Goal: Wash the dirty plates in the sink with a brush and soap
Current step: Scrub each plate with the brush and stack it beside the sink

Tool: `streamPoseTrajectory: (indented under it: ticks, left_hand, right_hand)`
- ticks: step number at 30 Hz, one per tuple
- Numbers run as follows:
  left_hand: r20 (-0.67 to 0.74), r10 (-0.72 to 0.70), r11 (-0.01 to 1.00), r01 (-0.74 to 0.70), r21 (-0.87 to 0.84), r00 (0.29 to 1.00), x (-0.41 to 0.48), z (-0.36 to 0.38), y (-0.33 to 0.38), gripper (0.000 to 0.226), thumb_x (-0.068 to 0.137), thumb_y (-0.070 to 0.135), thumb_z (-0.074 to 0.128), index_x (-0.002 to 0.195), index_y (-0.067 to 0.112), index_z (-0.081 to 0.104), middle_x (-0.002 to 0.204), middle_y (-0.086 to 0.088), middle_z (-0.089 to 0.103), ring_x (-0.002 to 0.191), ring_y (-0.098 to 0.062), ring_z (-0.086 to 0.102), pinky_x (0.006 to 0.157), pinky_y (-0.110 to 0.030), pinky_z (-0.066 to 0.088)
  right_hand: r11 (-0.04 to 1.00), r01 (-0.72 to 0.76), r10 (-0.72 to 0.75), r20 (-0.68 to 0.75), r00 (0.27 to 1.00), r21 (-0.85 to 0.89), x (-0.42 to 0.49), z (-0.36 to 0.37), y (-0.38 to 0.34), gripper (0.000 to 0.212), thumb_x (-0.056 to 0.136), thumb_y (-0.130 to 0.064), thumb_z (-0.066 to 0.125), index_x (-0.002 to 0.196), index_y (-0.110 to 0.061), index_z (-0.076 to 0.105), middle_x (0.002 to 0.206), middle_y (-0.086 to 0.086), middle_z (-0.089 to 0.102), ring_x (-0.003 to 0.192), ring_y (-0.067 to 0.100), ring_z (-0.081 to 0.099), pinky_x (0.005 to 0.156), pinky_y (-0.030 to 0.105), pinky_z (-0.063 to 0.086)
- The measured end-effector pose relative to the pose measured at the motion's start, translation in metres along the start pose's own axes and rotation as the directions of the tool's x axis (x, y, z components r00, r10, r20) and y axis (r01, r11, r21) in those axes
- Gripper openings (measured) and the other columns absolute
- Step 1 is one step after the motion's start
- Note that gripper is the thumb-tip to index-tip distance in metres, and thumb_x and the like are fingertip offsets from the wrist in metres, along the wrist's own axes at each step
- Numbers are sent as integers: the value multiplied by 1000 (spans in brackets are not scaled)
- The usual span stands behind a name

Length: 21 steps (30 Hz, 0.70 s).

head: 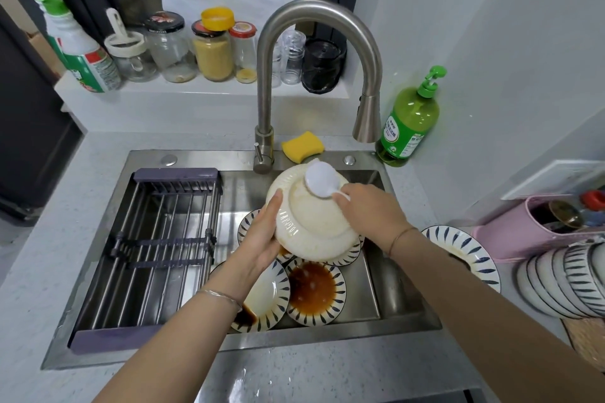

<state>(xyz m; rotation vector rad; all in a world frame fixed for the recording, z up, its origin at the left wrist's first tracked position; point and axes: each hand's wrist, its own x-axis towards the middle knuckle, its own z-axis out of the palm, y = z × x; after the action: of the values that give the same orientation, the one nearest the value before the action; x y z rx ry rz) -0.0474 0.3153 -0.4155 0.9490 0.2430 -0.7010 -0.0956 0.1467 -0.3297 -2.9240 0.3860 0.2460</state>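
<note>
My left hand (262,235) grips the left rim of a cream plate (314,222), held tilted above the sink (376,304). My right hand (370,209) holds the handle of a white round brush (320,178), whose head presses on the plate's upper part. Under the held plate lie several striped plates; one (314,291) is covered with brown sauce, another (265,301) has a dark sauce patch. The green soap bottle (409,121) stands on the counter at the sink's back right corner.
A curved steel faucet (265,98) arches over the sink, no water visible. A yellow sponge (302,145) lies behind the sink. A drying rack (157,249) fills the sink's left half. At right are a striped plate (468,249), stacked bowls (566,281) and a pink holder (510,232). Jars line the windowsill.
</note>
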Motion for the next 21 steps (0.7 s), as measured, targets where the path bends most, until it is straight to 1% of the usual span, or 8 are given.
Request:
streamPoseTrajectory:
  ticks: [3,5,9,12,14,16,18,21]
  left_hand:
    - [-21,22,1000,-22,-9,1000,4,-6,6,48,96,39,54,138,15,51,125,-8,66,115,-22,63,89,-38,56]
    - [-33,32,999,-32,3,999,6,-10,9,54,92,41,57,138,14,51,125,-9,67,116,-23,63,93,-40,54]
    - [21,-8,999,7,41,1000,2,-4,3,48,94,38,55,135,13,53,120,-11,69,109,-24,67,87,-37,58]
    - [36,-28,1000,28,3,999,-1,2,0,39,99,34,50,132,15,54,117,-9,71,100,-19,70,78,-33,60]
    - [29,-19,1000,20,-11,999,-1,2,3,39,99,34,50,133,15,54,116,-7,71,101,-17,70,78,-33,60]
    - [20,-7,1000,7,-15,1000,0,-1,7,43,98,35,51,136,14,52,118,-7,70,104,-17,68,79,-33,59]
    - [3,-11,1000,11,-8,1000,2,-3,7,45,97,35,52,137,14,52,120,-8,69,106,-19,67,78,-33,60]
    - [-13,-36,999,36,4,999,1,-1,2,45,97,36,53,135,13,53,119,-11,69,106,-23,68,75,-35,60]
  right_hand:
    - [997,12,-6,80,997,-75,-17,1,13,38,103,-36,30,101,-13,59,97,7,63,89,27,60,73,32,45]
    - [997,66,-62,138,988,-26,-35,6,8,38,102,-35,31,99,-12,60,94,5,63,88,25,60,74,32,47]
    - [991,108,-113,63,992,74,-28,4,-13,38,102,-40,31,110,-17,60,103,4,64,90,23,58,68,29,39]
    - [1000,9,-9,-8,1000,24,-7,-1,-3,38,102,-41,32,109,-16,60,108,8,65,98,29,59,73,33,41]
    - [998,-57,57,-6,998,-22,-6,-1,13,36,102,-39,31,97,-15,58,101,8,65,91,28,59,68,31,37]
    - [998,-62,64,57,996,-28,-21,1,19,33,102,-37,31,86,-17,52,92,7,61,84,26,56,67,30,37]
    - [999,-38,41,142,989,-19,-37,5,15,33,102,-36,31,89,-16,54,92,8,61,88,28,58,69,32,41]
    - [984,-8,-32,222,975,176,-43,9,4,37,101,-39,36,90,-12,60,94,9,63,92,24,62,73,32,47]
